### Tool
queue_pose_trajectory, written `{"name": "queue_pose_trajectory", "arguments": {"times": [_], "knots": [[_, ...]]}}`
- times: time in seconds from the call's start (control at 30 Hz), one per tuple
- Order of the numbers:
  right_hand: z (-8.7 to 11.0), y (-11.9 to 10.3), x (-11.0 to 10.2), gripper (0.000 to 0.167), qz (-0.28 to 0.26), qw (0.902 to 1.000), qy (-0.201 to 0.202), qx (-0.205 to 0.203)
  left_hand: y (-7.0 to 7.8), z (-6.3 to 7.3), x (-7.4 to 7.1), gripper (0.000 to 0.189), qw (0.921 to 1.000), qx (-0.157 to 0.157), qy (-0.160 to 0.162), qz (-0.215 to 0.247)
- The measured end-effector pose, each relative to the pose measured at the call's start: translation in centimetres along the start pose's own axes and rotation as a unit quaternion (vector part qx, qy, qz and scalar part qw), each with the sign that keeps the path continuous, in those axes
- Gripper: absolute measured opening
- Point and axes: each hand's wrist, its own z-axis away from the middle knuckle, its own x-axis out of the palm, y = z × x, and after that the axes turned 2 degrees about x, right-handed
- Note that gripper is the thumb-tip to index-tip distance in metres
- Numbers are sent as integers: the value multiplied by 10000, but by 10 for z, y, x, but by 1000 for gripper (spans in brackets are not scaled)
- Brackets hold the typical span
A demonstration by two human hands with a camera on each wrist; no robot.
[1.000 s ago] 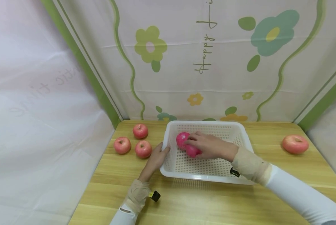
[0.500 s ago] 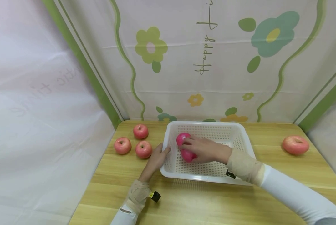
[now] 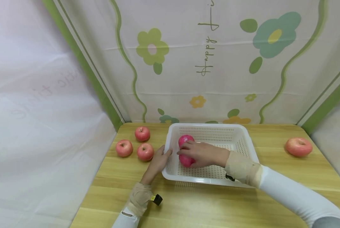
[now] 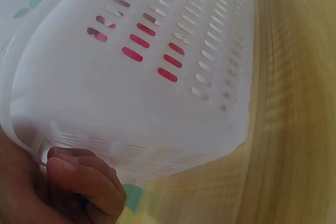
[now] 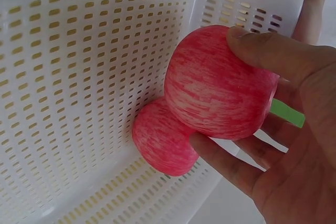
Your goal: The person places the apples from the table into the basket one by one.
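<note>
Over the last second the person's right grip [image 3: 199,154], along with the held apple [image 3: 186,161], has shifted left and a little lower in the frame, while the left grip [image 3: 159,159] has hardly stirred. Behind it all a flowered cloth [image 3: 181,72] fills the top of the frame, and below it spreads the wood-grained desk [image 3: 204,209]. On that, at lower centre, stands the white slotted basket [image 3: 197,179].

Its left rim is clasped by the left grip, fingers curled under the lip from outside. Down in the left part of the basket, the right grip has thumb and fingers round the held apple, right by the second apple [image 5: 163,140]; whether the two touch I can't make out from here.

At the far right of the desk sits a lone apple [image 3: 299,146]; three apples [image 3: 145,152] cluster left of the basket.

To my eye, a loosening thumb could let the round fruit roll and knock its neighbour, and a hard tug on the rim might tilt the basket and send both sliding. The held apple itself looks plump and smooth, deep pink-red with fine pale streaks.
</note>
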Motion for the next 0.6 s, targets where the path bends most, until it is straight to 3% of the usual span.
{"name": "queue_pose_trajectory", "arguments": {"times": [0.27, 0.6], "knots": [[-7, -5, 1, 60, 213, 9994, -46, -284, 0, -1, 0, 47, 9999, -34, -22, -95], [-15, -12, 5, 62, 553, 9969, -399, -401, 0, -1, 0, 45, 9999, -2, 11, -105]]}}
